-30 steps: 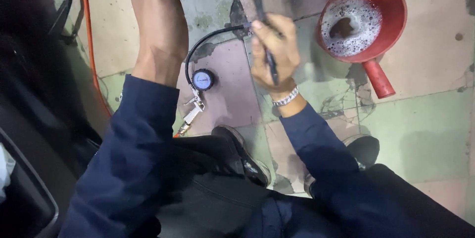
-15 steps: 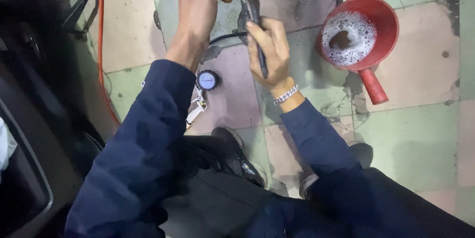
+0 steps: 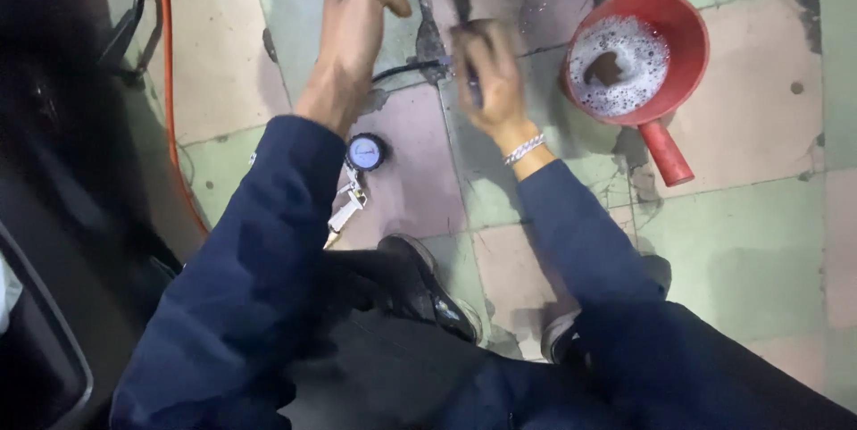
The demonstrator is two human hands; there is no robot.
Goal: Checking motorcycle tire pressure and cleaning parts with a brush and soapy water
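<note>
While both hands blur — grips unclear | red pan (image 3: 687, 33) — foamy water, dark lump inside

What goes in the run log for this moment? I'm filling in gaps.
left hand: raised over tiled floor | right hand: blurred, grip on dark tool | red scoop: foamy water, right | round gauge: on floor

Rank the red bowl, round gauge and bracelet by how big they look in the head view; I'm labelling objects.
1. Red bowl, clearly largest.
2. Bracelet and round gauge look about alike; the bracelet sits nearer the camera, so I won't rank them.
</note>
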